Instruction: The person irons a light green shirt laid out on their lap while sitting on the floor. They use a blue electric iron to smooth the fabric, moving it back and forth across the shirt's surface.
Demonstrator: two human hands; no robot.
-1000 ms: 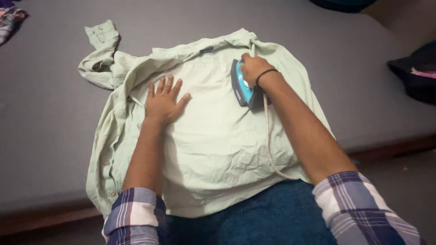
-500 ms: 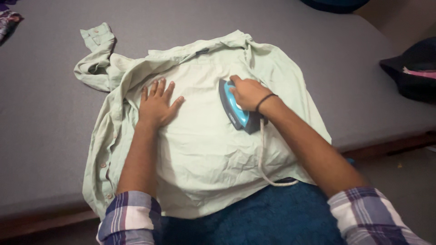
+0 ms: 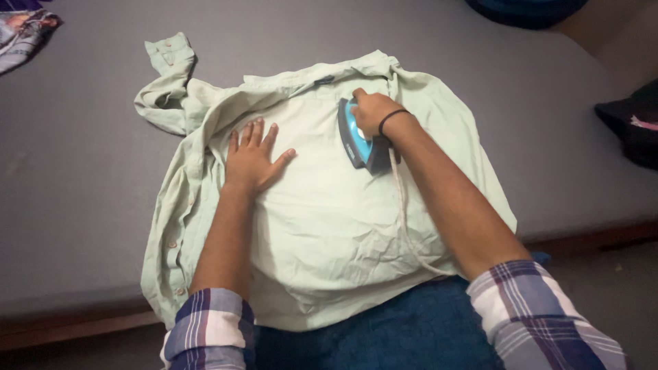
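counting first, we log one pale green shirt, one blue and dark iron, one pale cord and two hands of ours. our right hand is clenched around the iron's handle, knuckles toward the collar, a dark band on the wrist; the forearm runs down to a rolled plaid sleeve at lower right. the iron sits sole-down on the upper middle of the shirt's back panel, just below the collar, its nose pointing away from us. the cord trails from the iron's heel along the right forearm and off the shirt's lower hem. our left hand grips nothing: it lies flat, fingers spread, palm pressed on the shirt to the left of the iron, near it but apart. the shirt lies back-up, creased in its lower half, one sleeve bunched and thrown out to the upper left. it rests on a flat grey padded surface, with a dark blue cloth below the hem. we note a patterned cloth at the far left corner and a dark bundle at the right edge.
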